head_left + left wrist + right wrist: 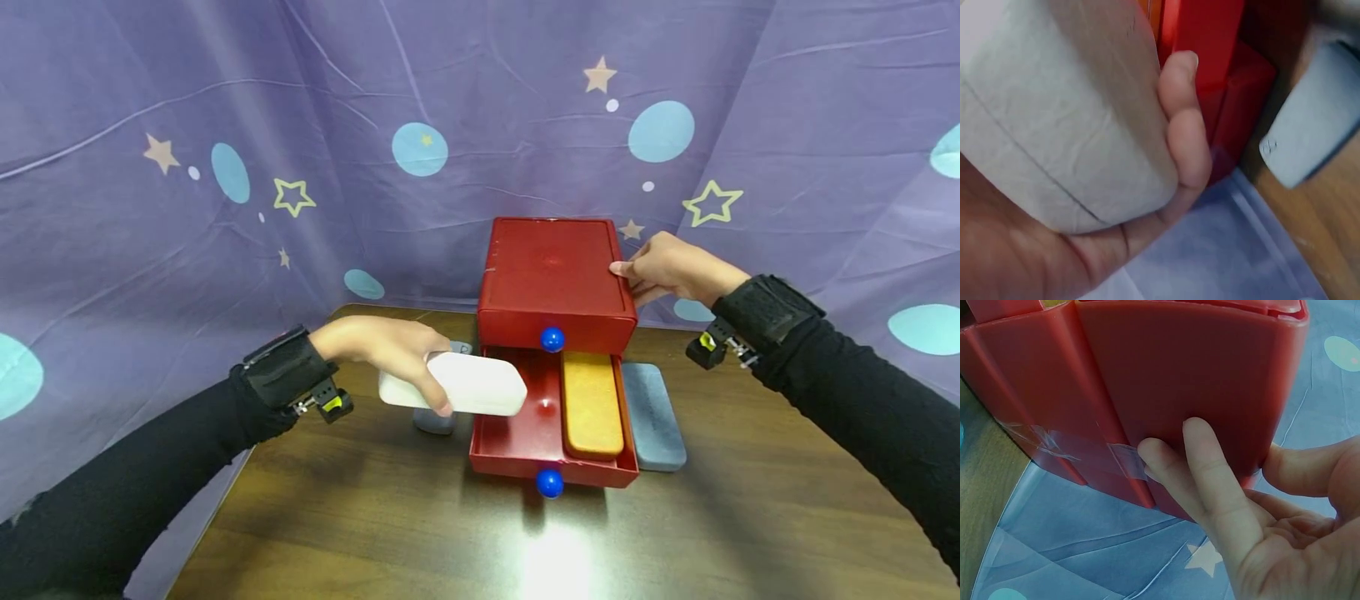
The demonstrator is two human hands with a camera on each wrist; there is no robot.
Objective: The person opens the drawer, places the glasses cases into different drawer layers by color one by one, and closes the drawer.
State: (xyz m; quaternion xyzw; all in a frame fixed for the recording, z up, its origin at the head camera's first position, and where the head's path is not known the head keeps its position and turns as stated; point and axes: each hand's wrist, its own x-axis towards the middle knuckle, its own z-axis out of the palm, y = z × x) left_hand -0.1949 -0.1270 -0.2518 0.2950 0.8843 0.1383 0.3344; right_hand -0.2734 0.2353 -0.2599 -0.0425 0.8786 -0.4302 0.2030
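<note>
Centrally in the head view, a small red drawer cabinet [553, 271] stands on a brown wooden table [750, 533], in front of a purple curtain [150, 100] printed with stars and pale blue dots. Its lower drawer [517, 437] is pulled out toward the bottom of the frame and has a blue knob [550, 482]; a second blue knob [552, 338] marks the closed upper drawer above it. An orange case [592, 403] lies in the right half of the open drawer.

Left of centre, the left hand [390, 350] grips a white oblong case [453, 384], fingers curled over its top and thumb beneath. The case hangs level over the left edge of the open drawer, its right end above the drawer's bare left half. The left wrist view shows the case [1054, 112] filling the palm, with the fingers [1179, 125] wrapped round its end.

At centre right, the right hand [663, 268] rests against the cabinet's right side near its top edge. In the right wrist view its fingers [1204, 462] lie nearly straight and flat on the red wall [1197, 375], with the thumb round the corner.

A grey-blue case [654, 415] lies on the table just right of the drawer. Another grey-blue case [435, 419] sits left of the cabinet, mostly hidden under the white one.
</note>
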